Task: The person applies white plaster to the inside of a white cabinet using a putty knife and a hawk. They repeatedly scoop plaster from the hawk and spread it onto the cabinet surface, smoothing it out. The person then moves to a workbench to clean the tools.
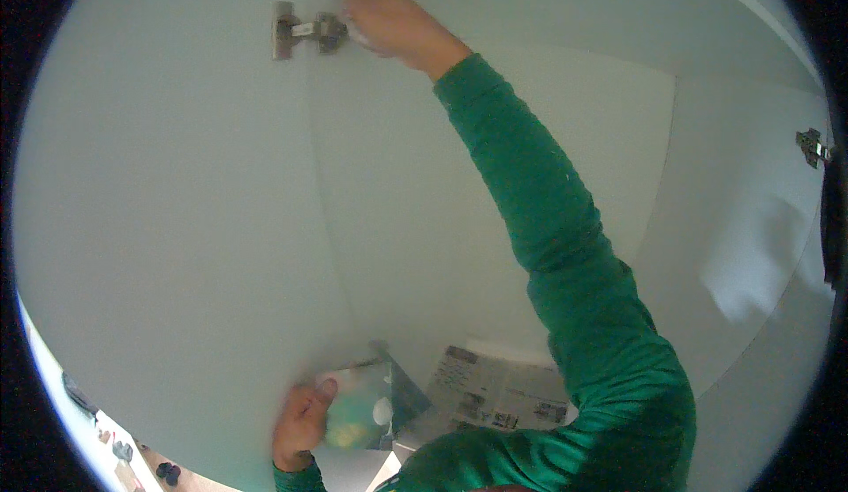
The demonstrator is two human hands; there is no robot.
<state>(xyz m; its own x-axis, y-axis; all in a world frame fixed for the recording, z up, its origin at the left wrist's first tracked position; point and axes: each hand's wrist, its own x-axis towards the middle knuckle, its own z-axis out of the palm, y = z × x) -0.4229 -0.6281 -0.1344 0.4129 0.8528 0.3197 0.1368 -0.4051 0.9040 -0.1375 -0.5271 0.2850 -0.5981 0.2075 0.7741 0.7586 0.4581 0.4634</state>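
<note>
I am looking into a pale cabinet. My right hand [393, 22], at the end of a green sleeve, reaches up high and presses a white cloth or pad against the cabinet side wall next to a metal hinge [305, 31]. Its fingers are closed on that white thing, which is mostly hidden. My left hand [300, 421] is low at the door's bottom edge, gripping the open cabinet door [168, 227]. A yellowish-green round object [353, 417] shows right beside that hand, blurred; I cannot tell whether the hand holds it.
Newspaper sheets [495, 390] line the cabinet floor. A second metal hinge [813, 147] sits on the right side wall. The cabinet back panel [442, 253] is bare. A strip of floor with small dark objects [124, 452] shows at the lower left.
</note>
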